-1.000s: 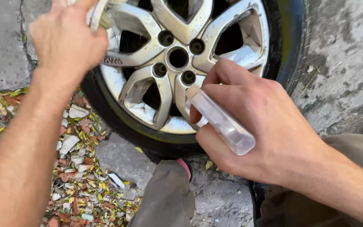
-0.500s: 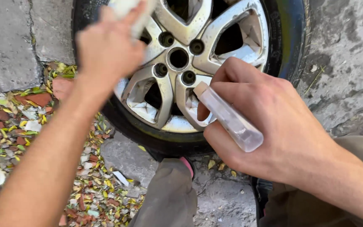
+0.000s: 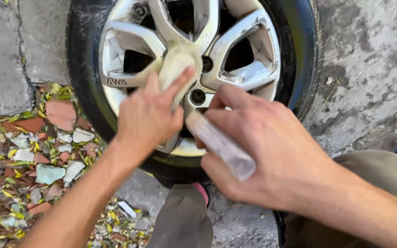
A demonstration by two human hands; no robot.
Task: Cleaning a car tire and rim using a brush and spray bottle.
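Left fingers: index and middle stretched up and right, pressing a pale cloth (image 3: pixel 173 64) flat against the wheel's hub; the thumb side is hidden, so I cannot tell how firmly they pinch it.
Left hand (image 3: pixel 150 115): back toward the camera, centre of the frame, forearm running down to the lower left corner.
Cloth: bunched, just above the fingertips, touching the silver spokes near the hub.
Right fingers: curled closed round a clear tube (image 3: pixel 220 146) (a small translucent bottle or vial, hard to tell which).
Right hand (image 3: pixel 272 151): right of centre, knuckles up, wrist and forearm leaving toward the lower right.
Tube: long axis diagonal, one end up-left by the hub, just beside the left hand, the other end down-right, sticking out under the curled fingers.
Wheel (image 3: pixel 235 36): silver alloy, upper middle of the frame, set in a black tyre (image 3: pixel 81 92).
Ground: grey concrete (image 3: pixel 368 69) on the right; broken tile bits and yellow leaves (image 3: pixel 33 151) at lower left.
Knee (image 3: pixel 182 220): grey-trousered, bottom centre, under the tyre.
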